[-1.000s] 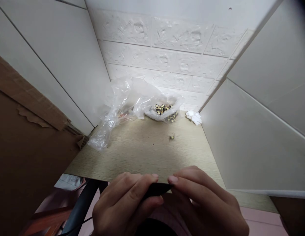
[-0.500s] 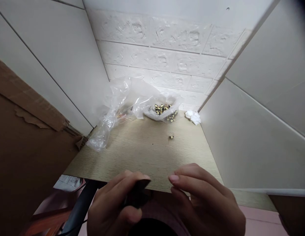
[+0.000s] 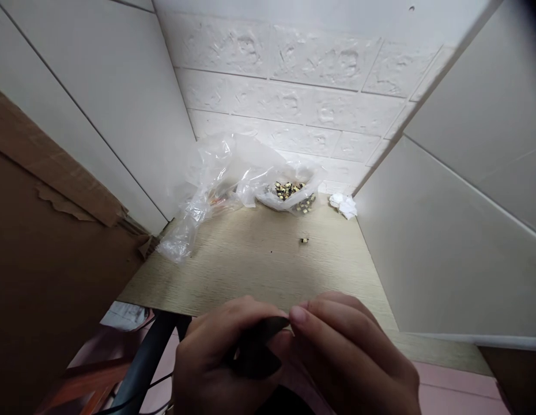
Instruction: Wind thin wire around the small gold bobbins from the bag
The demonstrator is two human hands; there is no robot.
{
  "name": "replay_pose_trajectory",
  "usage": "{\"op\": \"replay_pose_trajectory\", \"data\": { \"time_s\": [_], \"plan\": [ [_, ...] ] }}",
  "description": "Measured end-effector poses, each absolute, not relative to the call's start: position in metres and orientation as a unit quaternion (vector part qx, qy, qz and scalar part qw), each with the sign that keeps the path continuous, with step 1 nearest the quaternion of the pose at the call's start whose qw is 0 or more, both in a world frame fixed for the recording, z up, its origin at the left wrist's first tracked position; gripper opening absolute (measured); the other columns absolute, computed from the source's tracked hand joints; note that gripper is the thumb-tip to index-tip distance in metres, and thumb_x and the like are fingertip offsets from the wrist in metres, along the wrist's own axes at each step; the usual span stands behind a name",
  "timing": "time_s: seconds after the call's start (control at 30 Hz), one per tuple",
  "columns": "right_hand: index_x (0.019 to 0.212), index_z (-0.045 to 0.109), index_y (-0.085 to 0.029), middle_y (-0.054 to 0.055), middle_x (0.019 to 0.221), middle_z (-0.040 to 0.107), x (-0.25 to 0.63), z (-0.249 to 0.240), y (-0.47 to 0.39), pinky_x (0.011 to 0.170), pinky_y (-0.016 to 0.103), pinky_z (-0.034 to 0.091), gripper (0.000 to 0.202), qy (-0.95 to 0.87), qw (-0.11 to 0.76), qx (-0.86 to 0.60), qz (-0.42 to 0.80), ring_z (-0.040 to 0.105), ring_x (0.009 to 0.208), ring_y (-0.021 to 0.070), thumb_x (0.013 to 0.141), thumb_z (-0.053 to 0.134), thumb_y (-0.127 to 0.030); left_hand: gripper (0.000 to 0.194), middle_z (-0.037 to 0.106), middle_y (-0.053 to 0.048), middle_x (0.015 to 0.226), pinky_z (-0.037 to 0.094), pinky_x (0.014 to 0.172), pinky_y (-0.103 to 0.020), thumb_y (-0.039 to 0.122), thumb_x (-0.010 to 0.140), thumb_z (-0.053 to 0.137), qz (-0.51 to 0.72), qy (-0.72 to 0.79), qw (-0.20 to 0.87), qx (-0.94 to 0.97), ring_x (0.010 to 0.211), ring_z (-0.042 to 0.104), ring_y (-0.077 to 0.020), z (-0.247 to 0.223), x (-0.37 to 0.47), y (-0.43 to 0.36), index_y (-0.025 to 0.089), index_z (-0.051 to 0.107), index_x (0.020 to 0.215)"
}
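My left hand point(image 3: 216, 340) is closed around a dark, flat piece point(image 3: 261, 346) with two pointed lobes that spread apart to the right. Its exact kind does not show in the shadow. Against the upper tip of this piece, the fingertips of my right hand point(image 3: 350, 346) are pressed together in a pinch. What they grip, if anything, is hidden. Both hands are in front of the table's near edge. Beyond them on the wooden tabletop point(image 3: 233, 259) lies one small black-and-yellow component point(image 3: 305, 240).
At the back, an open clear plastic bag point(image 3: 272, 202) holds many small black-and-yellow components point(image 3: 289, 190). Another crumpled clear bag point(image 3: 190, 225) lies to its left. A crumpled white tissue point(image 3: 343, 206) rests by the right panel. A cardboard box point(image 3: 56, 248) stands at the left.
My hands have come together; the right fingertips now meet the tip of the dark piece. The left hand has moved right with it. The view has shifted slightly.
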State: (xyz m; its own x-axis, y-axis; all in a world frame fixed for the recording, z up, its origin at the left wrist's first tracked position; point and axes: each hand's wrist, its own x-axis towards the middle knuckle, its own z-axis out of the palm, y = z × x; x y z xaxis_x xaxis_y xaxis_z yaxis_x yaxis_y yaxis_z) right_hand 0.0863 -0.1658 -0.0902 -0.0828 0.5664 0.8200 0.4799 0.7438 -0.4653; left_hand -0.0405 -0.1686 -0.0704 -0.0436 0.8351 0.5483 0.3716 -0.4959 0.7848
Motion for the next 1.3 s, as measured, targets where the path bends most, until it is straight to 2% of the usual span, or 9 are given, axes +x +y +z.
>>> {"op": "replay_pose_trajectory", "data": {
  "time_s": [0.23,0.5,0.87,1.0,1.13,1.3],
  "plan": [
    [0.100,0.060,-0.018,0.003,0.080,0.061,0.082,-0.087,-0.169,0.057,0.028,0.051,0.025,-0.704,0.601,-0.377,0.026,0.056,0.072,0.0132,0.076,0.053,-0.013,0.010,0.057,0.010,0.055,0.039,0.043,-0.012,0.014,0.069,0.057,0.575,0.437,0.211,0.659,0.046,0.050,-0.0027,-0.075,-0.040,-0.166,0.024,0.057,0.073],
    [0.101,0.060,-0.016,0.004,0.082,0.061,0.088,-0.087,-0.168,0.062,0.029,0.051,0.025,-0.746,0.555,-0.368,0.006,0.056,0.077,0.0144,0.077,0.053,-0.011,0.011,0.060,0.011,0.061,0.043,0.052,-0.010,0.016,0.071,0.058,0.527,0.477,0.210,0.671,0.052,0.053,-0.0018,-0.074,-0.043,-0.172,0.026,0.057,0.077],
    [0.102,0.058,-0.013,0.004,0.080,0.063,0.101,-0.085,-0.160,0.061,0.027,0.052,0.028,-0.823,0.458,-0.330,-0.059,0.059,0.078,0.0148,0.074,0.055,-0.010,0.017,0.059,0.011,0.061,0.042,0.048,-0.008,0.014,0.067,0.061,0.486,0.473,0.170,0.715,0.052,0.053,-0.0022,-0.081,-0.052,-0.162,0.025,0.056,0.079],
    [0.101,0.058,-0.012,0.004,0.079,0.063,0.101,-0.089,-0.158,0.060,0.027,0.051,0.028,-0.827,0.450,-0.330,-0.063,0.058,0.077,0.0150,0.073,0.056,-0.009,0.020,0.060,0.012,0.063,0.043,0.049,-0.008,0.014,0.066,0.061,0.467,0.488,0.169,0.718,0.053,0.055,-0.0020,-0.081,-0.052,-0.161,0.026,0.055,0.080],
    [0.101,0.057,-0.010,0.006,0.080,0.062,0.098,-0.095,-0.158,0.060,0.028,0.050,0.028,-0.830,0.440,-0.336,-0.069,0.057,0.078,0.0161,0.073,0.055,-0.008,0.020,0.062,0.011,0.065,0.043,0.049,-0.010,0.013,0.065,0.061,0.449,0.512,0.171,0.712,0.055,0.056,-0.0033,-0.085,-0.052,-0.160,0.026,0.056,0.080],
    [0.095,0.059,-0.006,0.007,0.071,0.060,0.094,-0.099,-0.154,0.060,0.029,0.049,0.022,-0.838,0.414,-0.349,-0.067,0.056,0.075,0.0167,0.073,0.054,-0.006,0.018,0.064,0.008,0.069,0.045,0.053,-0.015,0.013,0.067,0.058,0.439,0.537,0.167,0.700,0.059,0.059,-0.0065,-0.093,-0.050,-0.155,0.024,0.058,0.081]
  ]
}}
